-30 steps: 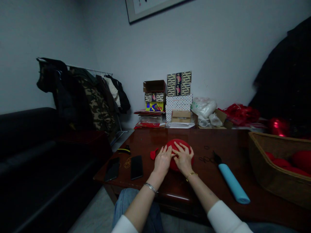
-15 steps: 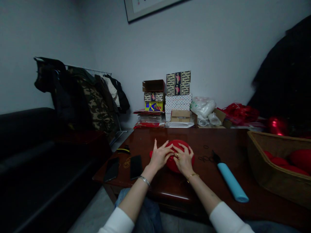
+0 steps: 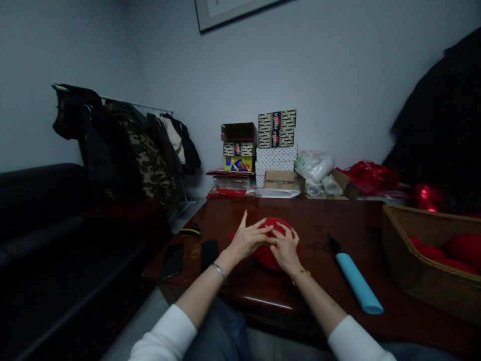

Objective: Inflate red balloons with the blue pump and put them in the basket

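Note:
A round red balloon (image 3: 268, 259) rests on the dark wooden table in front of me, partly covered by my hands. My left hand (image 3: 246, 241) reaches over its left side, thumb and index finger drawn together at the balloon, little finger raised. From the right, my right hand (image 3: 286, 246) has its fingers curled over the balloon's top, and the fingertips of both hands meet there. What exactly the fingertips pinch is hidden. A small red piece shows just left of my left hand; I cannot tell whether it belongs to the balloon.
On the right lie a blue hand pump (image 3: 358, 283), thin dark bands (image 3: 317, 246) and a wicker basket (image 3: 398, 250) of red balloons. Two phones, one (image 3: 172, 260) at the table's left edge, lie near yellowish bands (image 3: 196, 250) and a black-yellow object (image 3: 191, 230). Boxes (image 3: 276, 159) stand behind.
My left hand has turned slightly, its fingers reaching further right over my right fingertips, and my left forearm has shifted left. The balloon and my right hand stay nearly in place.

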Tool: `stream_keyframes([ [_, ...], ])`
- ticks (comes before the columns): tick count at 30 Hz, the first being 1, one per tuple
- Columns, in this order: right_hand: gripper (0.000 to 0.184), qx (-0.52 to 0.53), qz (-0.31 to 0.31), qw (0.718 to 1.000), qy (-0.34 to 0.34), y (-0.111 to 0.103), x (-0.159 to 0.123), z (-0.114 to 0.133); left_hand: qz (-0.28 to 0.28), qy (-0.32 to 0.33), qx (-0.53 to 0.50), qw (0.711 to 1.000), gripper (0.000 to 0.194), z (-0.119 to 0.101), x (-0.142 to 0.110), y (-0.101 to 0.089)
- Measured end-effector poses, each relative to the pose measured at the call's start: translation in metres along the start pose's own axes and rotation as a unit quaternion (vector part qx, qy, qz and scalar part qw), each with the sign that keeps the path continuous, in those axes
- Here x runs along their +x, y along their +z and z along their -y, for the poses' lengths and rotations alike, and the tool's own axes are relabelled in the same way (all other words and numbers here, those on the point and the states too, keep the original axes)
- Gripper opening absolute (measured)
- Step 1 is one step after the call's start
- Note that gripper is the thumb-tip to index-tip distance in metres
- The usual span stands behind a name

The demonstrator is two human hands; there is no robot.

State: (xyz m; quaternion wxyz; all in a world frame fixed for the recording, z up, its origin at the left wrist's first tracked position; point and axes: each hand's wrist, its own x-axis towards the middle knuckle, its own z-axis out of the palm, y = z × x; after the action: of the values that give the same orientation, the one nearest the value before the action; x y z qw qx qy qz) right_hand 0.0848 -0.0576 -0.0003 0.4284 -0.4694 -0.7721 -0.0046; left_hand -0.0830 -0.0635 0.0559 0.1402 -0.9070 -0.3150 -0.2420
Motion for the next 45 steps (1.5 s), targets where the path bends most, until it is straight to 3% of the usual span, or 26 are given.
stream_keyframes([
  [12,0.024,0.013,0.031,0.999,-0.027,-0.002,-0.003,-0.001,0.077,0.043,0.009,0.996,0.02,-0.007,0.005,-0.023],
  [21,0.029,0.024,0.036,0.999,-0.022,-0.003,-0.006,-0.004,0.048,-0.1,-0.096,0.989,0.022,-0.011,0.0,-0.026],
  [29,0.032,0.025,0.04,0.999,-0.019,-0.005,-0.006,-0.003,0.052,-0.004,0.022,0.998,0.017,-0.004,-0.002,-0.017],
  [37,0.03,0.024,0.063,0.997,-0.037,-0.005,-0.006,-0.006,0.069,0.06,0.051,0.995,0.017,-0.001,0.003,-0.011],
  [45,0.029,0.024,0.078,0.995,-0.049,-0.007,-0.008,-0.006,0.106,0.089,0.044,0.989,0.014,-0.006,0.008,-0.021],
])
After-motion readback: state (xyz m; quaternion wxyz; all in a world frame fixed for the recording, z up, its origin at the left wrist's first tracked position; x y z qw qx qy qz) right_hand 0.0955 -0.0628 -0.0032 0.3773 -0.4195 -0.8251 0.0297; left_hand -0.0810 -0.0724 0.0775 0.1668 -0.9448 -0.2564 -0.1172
